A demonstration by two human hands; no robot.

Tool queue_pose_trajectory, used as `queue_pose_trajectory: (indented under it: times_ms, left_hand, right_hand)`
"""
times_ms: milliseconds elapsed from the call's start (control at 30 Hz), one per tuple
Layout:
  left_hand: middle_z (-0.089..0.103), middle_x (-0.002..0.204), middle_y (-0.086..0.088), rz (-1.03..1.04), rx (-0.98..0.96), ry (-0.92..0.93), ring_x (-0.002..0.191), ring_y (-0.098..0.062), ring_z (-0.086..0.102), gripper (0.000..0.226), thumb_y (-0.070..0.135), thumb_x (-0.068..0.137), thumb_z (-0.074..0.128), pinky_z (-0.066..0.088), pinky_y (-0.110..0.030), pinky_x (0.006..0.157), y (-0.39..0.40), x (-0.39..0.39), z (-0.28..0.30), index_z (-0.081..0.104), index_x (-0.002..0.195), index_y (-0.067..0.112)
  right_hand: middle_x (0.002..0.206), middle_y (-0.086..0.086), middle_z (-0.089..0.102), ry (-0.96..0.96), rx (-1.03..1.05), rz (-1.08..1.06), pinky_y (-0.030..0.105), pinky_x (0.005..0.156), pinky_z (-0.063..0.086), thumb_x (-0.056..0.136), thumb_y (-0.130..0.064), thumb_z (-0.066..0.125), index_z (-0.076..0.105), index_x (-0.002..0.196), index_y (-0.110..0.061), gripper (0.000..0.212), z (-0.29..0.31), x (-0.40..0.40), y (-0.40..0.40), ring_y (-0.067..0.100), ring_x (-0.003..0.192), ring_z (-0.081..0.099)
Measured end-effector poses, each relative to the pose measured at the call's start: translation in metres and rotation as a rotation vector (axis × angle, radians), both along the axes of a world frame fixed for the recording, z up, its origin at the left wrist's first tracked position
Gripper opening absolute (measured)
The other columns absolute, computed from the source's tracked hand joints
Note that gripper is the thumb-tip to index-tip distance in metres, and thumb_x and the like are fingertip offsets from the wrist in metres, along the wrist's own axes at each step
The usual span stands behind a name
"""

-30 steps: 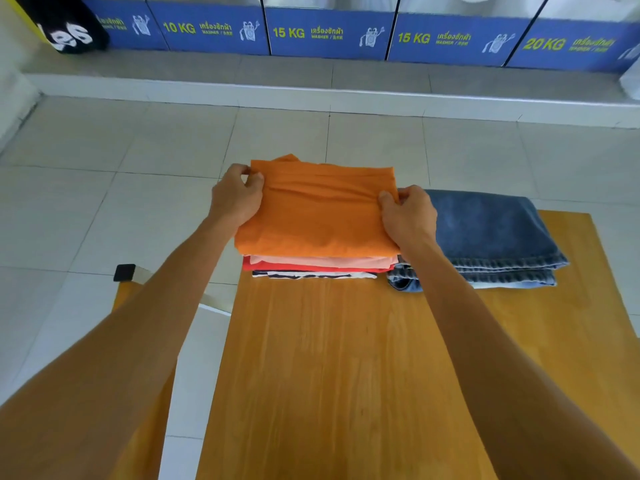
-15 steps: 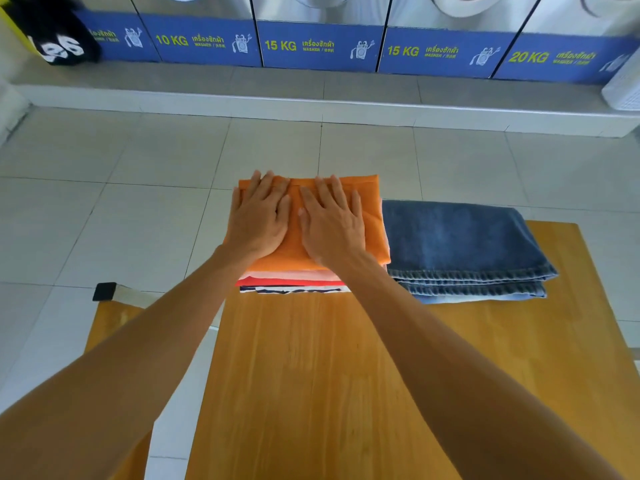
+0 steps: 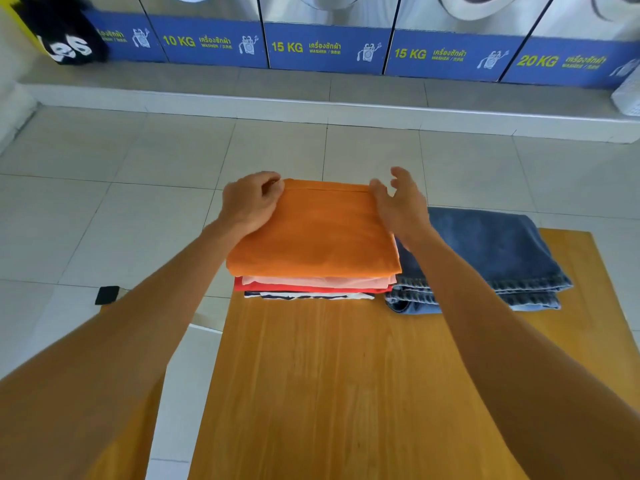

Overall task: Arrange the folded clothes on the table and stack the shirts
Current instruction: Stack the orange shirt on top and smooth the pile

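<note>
A folded orange shirt [image 3: 318,233] tops a stack on the far left part of the wooden table [image 3: 346,393]. Under it lie a pale pink shirt [image 3: 322,281], a red shirt [image 3: 239,285] and a striped one [image 3: 308,296]. Folded blue jeans [image 3: 491,254] sit right beside the stack. My left hand [image 3: 251,202] rests at the orange shirt's far left corner, fingers curled at the edge. My right hand [image 3: 401,206] is at the far right corner, fingers spread and lifted off the cloth.
A second wooden surface [image 3: 114,427] with a black corner cap [image 3: 107,294] stands to the left of the table. Tiled floor lies beyond. A raised step [image 3: 311,109] carries a row of washing machines with blue panels [image 3: 325,46]. A black garment [image 3: 62,39] hangs at top left.
My hands went from gripping the orange shirt's sides to pressing flat on its middle, and now they have spread apart to its far corners. The right hand has opened.
</note>
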State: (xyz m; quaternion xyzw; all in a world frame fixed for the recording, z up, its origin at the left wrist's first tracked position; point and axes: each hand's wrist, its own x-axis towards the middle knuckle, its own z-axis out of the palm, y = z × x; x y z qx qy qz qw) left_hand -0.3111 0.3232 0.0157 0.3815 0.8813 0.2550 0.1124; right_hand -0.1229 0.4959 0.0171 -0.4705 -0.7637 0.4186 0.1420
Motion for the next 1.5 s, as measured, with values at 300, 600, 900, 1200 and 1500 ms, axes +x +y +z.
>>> queue_pose_trajectory:
  times_ms: [300,600,900,1200,1500]
  left_hand:
    - [0.069,0.1,0.003,0.192,0.007,-0.322,0.098,-0.021,0.063,0.033,0.043,0.095,0.055,0.044,-0.034,0.083,0.019,-0.014,0.011,0.074,0.099,0.016]
    - [0.069,0.105,0.008,0.111,0.1,-0.442,0.102,-0.019,0.065,0.031,0.055,0.09,0.059,0.051,-0.043,0.094,0.013,-0.019,0.002,0.072,0.102,0.028]
    - [0.056,0.143,-0.001,-0.131,0.148,0.416,0.142,-0.021,0.04,0.036,0.035,0.103,0.038,0.014,-0.056,0.119,0.007,0.028,0.0,0.064,0.124,0.021]
    - [0.007,0.167,0.003,-0.145,-0.123,0.212,0.154,-0.021,0.002,0.057,0.056,0.102,0.013,0.004,-0.054,0.122,-0.019,0.027,-0.04,0.015,0.156,0.04]
    - [0.006,0.167,0.005,-0.105,-0.049,0.122,0.154,-0.02,0.003,0.059,0.062,0.099,0.016,0.01,-0.059,0.12,-0.028,0.032,-0.052,0.01,0.155,0.045]
  right_hand:
    - [0.074,0.004,0.059,0.129,-0.136,0.059,0.029,0.067,0.045,0.094,-0.057,0.057,0.068,0.092,0.002,0.06,0.003,0.003,0.024,0.015,0.069,0.056]
    - [0.096,0.001,0.069,0.048,-0.07,0.135,0.037,0.076,0.055,0.096,-0.046,0.061,0.066,0.09,-0.019,0.028,0.004,-0.002,0.036,0.022,0.09,0.066]
    - [0.122,0.004,0.069,0.037,0.605,0.15,0.042,0.095,0.051,0.102,-0.024,0.046,0.069,0.118,-0.016,0.029,0.018,-0.018,0.002,0.023,0.112,0.061]
    - [0.168,0.001,0.008,-0.434,0.514,0.386,0.055,0.123,0.0,0.096,-0.07,0.005,0.006,0.16,-0.032,0.075,-0.036,-0.011,-0.064,0.025,0.155,0.001]
    - [0.169,0.001,0.006,-0.487,0.535,0.295,0.052,0.123,-0.003,0.093,-0.076,0.005,0.004,0.161,-0.022,0.087,-0.039,-0.005,-0.073,0.021,0.156,-0.001]
